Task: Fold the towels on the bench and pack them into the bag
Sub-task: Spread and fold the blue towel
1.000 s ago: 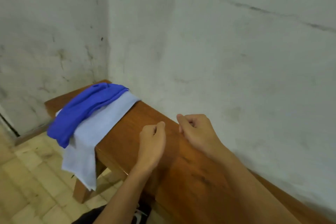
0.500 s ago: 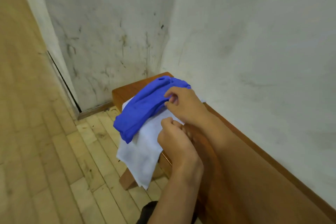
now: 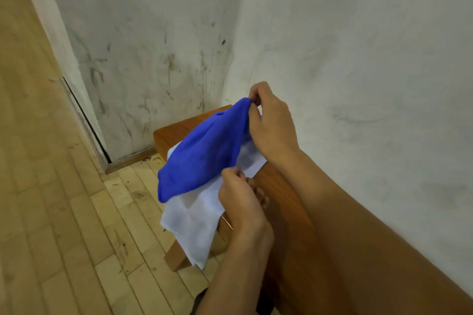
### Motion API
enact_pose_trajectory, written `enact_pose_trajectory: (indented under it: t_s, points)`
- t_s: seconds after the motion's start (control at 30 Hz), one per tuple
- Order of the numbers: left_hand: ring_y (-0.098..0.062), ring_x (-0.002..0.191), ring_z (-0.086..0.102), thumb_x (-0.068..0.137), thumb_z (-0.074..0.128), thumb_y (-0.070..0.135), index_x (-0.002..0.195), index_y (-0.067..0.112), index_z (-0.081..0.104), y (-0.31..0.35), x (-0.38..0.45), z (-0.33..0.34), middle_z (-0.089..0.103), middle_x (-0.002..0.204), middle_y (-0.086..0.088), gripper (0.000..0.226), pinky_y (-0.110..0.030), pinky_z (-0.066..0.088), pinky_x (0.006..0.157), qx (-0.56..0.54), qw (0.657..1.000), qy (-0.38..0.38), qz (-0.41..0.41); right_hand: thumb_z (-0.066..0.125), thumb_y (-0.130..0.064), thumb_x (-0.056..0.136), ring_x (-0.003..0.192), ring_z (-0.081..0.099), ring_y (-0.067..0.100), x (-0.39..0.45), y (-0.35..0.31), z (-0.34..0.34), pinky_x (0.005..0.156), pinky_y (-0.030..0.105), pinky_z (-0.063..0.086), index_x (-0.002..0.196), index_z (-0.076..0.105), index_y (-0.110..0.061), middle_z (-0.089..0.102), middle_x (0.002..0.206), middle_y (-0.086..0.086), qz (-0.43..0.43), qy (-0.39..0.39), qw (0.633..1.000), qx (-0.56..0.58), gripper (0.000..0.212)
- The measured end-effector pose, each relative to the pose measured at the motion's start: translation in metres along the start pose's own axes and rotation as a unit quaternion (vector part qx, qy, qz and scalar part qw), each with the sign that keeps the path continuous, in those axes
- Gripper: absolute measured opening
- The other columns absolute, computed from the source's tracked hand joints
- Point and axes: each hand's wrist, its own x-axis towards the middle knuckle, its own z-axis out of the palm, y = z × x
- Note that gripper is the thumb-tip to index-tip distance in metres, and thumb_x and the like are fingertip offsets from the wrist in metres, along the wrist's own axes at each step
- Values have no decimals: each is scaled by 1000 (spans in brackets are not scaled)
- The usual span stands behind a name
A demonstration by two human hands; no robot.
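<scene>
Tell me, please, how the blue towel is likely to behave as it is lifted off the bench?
Probably floppy: the blue towel sags between the right hand and left hand. Likely light, since fingertip pinches hold it. It may drag the white towel beneath.

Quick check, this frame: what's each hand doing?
Left hand: pinching the near edge of the blue towel.
Right hand: pinching the blue towel's far end, lifting it.

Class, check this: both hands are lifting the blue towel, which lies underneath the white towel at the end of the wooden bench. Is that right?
Not quite. The head view shows the blue towel lying on top of the white towel, not underneath. The rest holds: the right hand and left hand lift it at the end of the wooden bench.
</scene>
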Motion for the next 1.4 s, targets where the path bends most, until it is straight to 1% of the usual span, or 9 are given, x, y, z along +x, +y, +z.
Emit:
enact_pose_trajectory:
  t_s: [0.27,0.47,0.63,0.73,0.83,0.97,1.13,1.23,1.4]
  points:
    - [-22,73,62,87,52,67,117,10,59,-7,-29,18,64,85,-9,65,-34,52,65,-27,988,-149,-42,31,-2,102,49,34,4,-27,-7,-87,48,17,31,98,33,-16,38,63,-5,46,190,968,161,15]
    - [-17,62,53,81,68,60,89,10,60,-35,-48,12,54,68,-4,52,-31,47,59,5,977,-146,-156,36,-4,102,54,40,4,-113,51,-178,52,15,31,100,37,-34,45,62,-11,37,134,990,0,30]
    - [-15,57,46,91,63,26,56,18,46,-73,-72,2,44,58,1,40,-28,36,57,194,959,-174,-107,36,-14,96,79,52,10,-208,115,-234,73,28,44,109,61,-21,58,86,-5,108,102,973,-178,29]
    - [-13,60,46,89,61,16,55,16,46,-91,-84,7,46,54,1,38,-28,37,61,255,950,-180,-10,39,-15,96,79,53,14,-245,125,-254,70,17,37,107,62,-21,62,90,-2,189,119,958,-177,26]
    - [-8,60,46,87,67,22,61,14,50,-110,-85,7,52,64,1,32,-26,37,62,450,822,-263,228,44,-1,98,75,58,3,-266,118,-269,66,9,40,101,58,-22,65,86,-8,216,159,955,-127,26]
    - [-20,113,44,87,65,34,116,28,55,-136,-77,-5,47,120,8,31,-41,44,91,750,468,-335,326,40,1,100,61,63,0,-288,117,-287,56,9,45,100,56,-15,64,75,-8,293,254,921,-39,23]
    - [-25,108,50,80,54,-11,115,14,59,-155,-78,4,52,110,-3,43,-39,46,86,738,437,-356,370,42,-2,98,69,55,-9,-332,132,-304,61,10,37,97,58,-9,58,77,-9,368,345,861,-65,18]
    - [-23,102,52,87,60,1,104,15,61,-163,-83,11,50,96,3,21,-36,45,83,746,395,-373,385,41,-18,93,73,58,15,-359,143,-303,68,34,43,89,58,-12,61,77,1,387,357,848,-61,18]
    - [-11,110,44,91,61,20,97,27,61,-180,-100,15,52,106,12,9,-30,26,91,719,309,-417,462,48,4,85,112,50,18,-388,143,-299,88,25,36,121,57,-12,53,127,6,417,256,863,-125,41]
